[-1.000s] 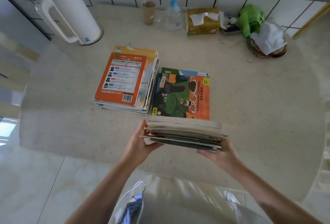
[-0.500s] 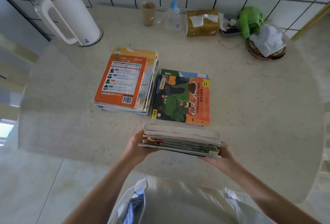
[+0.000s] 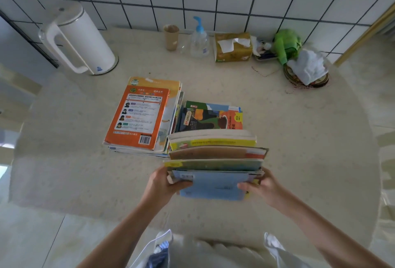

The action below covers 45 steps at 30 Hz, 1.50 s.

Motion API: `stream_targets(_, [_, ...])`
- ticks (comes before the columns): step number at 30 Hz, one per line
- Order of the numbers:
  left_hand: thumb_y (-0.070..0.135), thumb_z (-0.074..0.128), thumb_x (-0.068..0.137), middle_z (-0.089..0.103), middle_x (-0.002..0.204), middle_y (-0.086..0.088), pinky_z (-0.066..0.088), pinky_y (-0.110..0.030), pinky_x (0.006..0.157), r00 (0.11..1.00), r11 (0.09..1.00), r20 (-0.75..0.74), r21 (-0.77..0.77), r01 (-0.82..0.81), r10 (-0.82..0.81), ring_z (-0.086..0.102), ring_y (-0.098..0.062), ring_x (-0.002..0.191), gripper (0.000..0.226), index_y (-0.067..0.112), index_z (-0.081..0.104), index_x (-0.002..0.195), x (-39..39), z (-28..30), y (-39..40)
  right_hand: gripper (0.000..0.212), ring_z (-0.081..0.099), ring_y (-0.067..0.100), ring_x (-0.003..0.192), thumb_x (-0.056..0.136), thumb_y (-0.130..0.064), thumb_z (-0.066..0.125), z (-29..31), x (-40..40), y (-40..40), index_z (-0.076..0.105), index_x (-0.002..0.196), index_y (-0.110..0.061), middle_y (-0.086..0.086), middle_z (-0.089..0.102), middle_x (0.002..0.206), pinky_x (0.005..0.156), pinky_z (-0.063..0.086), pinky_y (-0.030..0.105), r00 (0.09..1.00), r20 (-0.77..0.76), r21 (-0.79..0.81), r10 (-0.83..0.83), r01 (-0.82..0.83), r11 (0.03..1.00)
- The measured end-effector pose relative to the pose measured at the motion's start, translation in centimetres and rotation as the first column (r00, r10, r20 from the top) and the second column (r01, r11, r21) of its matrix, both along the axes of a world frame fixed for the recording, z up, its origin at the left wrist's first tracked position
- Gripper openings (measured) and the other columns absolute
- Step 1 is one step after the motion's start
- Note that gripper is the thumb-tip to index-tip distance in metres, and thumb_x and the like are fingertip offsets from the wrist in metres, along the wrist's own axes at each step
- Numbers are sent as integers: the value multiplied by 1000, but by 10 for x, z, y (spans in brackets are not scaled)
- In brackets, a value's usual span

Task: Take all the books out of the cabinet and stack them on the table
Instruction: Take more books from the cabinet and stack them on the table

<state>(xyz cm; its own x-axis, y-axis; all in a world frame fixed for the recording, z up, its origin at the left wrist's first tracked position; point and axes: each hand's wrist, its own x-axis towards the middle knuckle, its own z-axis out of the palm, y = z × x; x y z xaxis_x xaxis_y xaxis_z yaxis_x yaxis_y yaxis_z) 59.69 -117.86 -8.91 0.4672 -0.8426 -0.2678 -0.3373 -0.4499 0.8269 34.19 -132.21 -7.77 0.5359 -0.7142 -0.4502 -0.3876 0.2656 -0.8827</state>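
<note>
Several books (image 3: 215, 160) — a tilted, fanned bundle pinched at both ends between the left hand (image 3: 164, 184) and right hand (image 3: 259, 185) over the table (image 3: 299, 139) — could slide apart beyond the fingertips onto the stacks (image 3: 141, 116).

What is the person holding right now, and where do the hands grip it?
A bundle of thin colourful paperback books, tilted over the table. The left hand grips its left end and the right hand its right end, fingers on the pale blue cover facing the camera.
</note>
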Motion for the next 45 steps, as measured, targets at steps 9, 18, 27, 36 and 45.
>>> stream_targets(9, [21, 72, 85, 66, 80, 13, 44, -9, 44, 969, 984, -179, 88, -156, 170, 64, 6, 58, 13, 18, 62, 94, 0, 32, -91, 35, 69, 18, 100, 87, -3, 64, 38, 34, -60, 55, 118, -18, 1, 72, 109, 83, 55, 36, 950, 149, 279, -276, 227, 933])
stream_targets(18, [33, 72, 84, 69, 94, -3, 56, -39, 79, 928, 909, -156, 308, -281, 340, 66, -22, 83, 29, 10, 64, 101, 24, 17, -152, 34, 70, 26, 87, 85, -4, 68, 14, 79, -102, 55, 114, -14, 9, 71, 105, 64, 57, 36, 911, -73, 409, -405, 398, 821])
stream_targets(27, [34, 68, 86, 60, 108, -2, 54, -38, 70, 945, 870, -60, 413, -270, 322, 63, -27, 93, 52, 15, 40, 125, 21, 12, -159, 34, 67, 20, 90, 77, -18, 62, 0, 90, -114, 50, 109, -18, 2, 66, 104, 81, 58, 46, 922, -329, 221, -203, 284, 933])
stream_targets(36, [34, 57, 93, 57, 119, -7, 50, -31, 51, 967, 861, 44, 447, -244, 251, 60, -25, 89, 49, 16, 33, 132, 10, 12, -153, 47, 64, 20, 94, 75, -23, 72, -1, 92, -103, 43, 112, -19, 1, 61, 107, 80, 57, 45, 911, -372, 172, -179, 257, 951])
stream_targets(45, [26, 55, 89, 49, 137, -3, 48, -49, 96, 960, 926, 177, 275, -260, 217, 49, -25, 123, 59, 22, 32, 142, -6, 11, -136, 44, 64, 19, 91, 77, -19, 68, 0, 94, -99, 42, 113, -19, 1, 62, 104, 80, 57, 45, 917, -348, 211, -194, 278, 937])
